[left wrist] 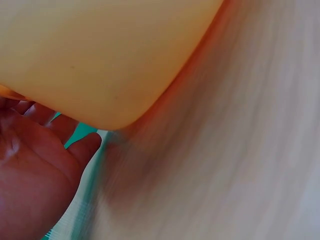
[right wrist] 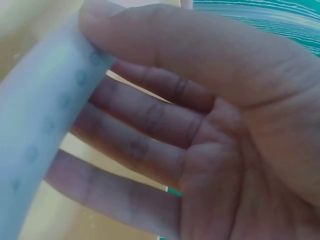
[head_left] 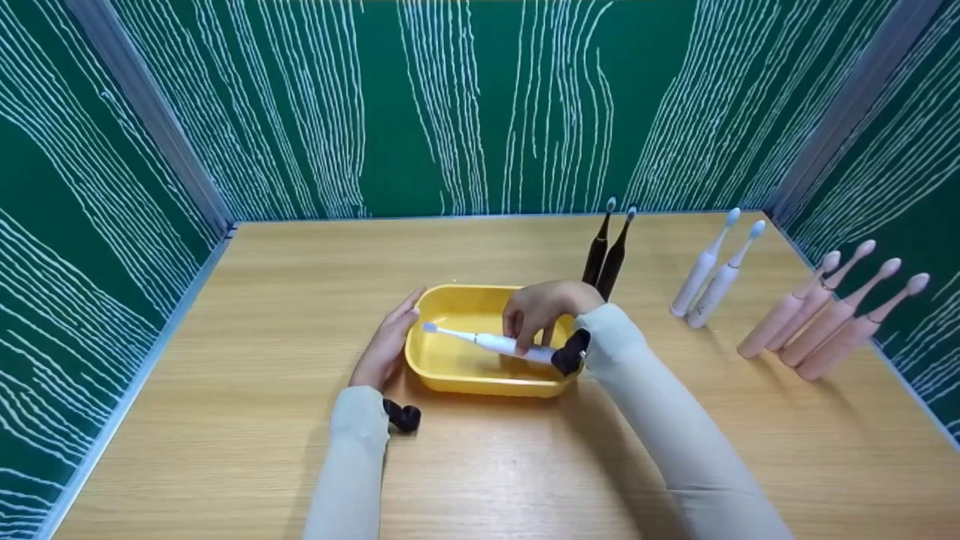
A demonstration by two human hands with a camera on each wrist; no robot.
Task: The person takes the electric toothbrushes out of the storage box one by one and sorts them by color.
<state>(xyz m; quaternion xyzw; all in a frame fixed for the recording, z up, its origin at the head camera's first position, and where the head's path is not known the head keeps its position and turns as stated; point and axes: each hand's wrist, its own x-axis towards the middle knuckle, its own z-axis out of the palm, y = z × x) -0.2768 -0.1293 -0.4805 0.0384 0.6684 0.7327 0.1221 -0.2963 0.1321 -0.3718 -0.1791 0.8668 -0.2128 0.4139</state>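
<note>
A yellow tray (head_left: 480, 384) sits in the middle of the wooden table (head_left: 262, 300). My right hand (head_left: 526, 331) pinches the handle of a white electric toothbrush (head_left: 487, 343), which lies low over the tray with its brush head pointing left. In the right wrist view my thumb and fingers (right wrist: 150, 120) close round the white handle (right wrist: 40, 115). My left hand (head_left: 395, 326) rests with straight fingers against the tray's left wall. The left wrist view shows that palm (left wrist: 40, 170) beside the tray's rounded corner (left wrist: 100, 55).
Upright toothbrushes stand on the right side of the table: two black ones (head_left: 606, 251) just behind the tray, two white ones (head_left: 712, 274), and several pink ones (head_left: 825, 311) near the right wall. Green patterned walls enclose the table on three sides.
</note>
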